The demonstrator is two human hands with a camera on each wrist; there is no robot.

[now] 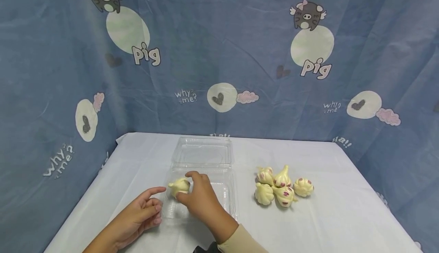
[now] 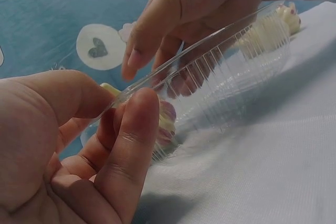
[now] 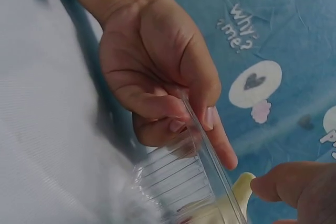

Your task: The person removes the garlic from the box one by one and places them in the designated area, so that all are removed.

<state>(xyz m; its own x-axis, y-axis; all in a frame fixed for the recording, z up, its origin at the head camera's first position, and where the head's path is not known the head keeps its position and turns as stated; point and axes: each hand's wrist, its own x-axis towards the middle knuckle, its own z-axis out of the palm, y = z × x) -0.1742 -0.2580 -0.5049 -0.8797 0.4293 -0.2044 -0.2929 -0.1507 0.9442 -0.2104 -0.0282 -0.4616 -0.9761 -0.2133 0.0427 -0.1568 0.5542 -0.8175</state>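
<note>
A clear plastic clamshell box (image 1: pixel 223 196) lies with its lid (image 1: pixel 202 153) folded back. My left hand (image 1: pixel 138 215) pinches the near-left rim between thumb and curled fingers, as both wrist views show. Inside the box's left part is a pale garlic bulb (image 1: pixel 180 186), its stem pointing left. My right hand (image 1: pixel 205 203) reaches over the box and holds this bulb between thumb and fingers. In the left wrist view, the bulb's purple-marked side (image 2: pixel 167 123) shows through the ribbed wall. A fingertip of the right hand touches the stem (image 3: pixel 243 184) in the right wrist view.
Several more garlic bulbs (image 1: pixel 282 186), some with purple patches, sit in a cluster right of the box. A white cloth (image 1: pixel 329 226) covers the table. Blue printed curtain (image 1: pixel 219 47) hangs behind it and along both sides.
</note>
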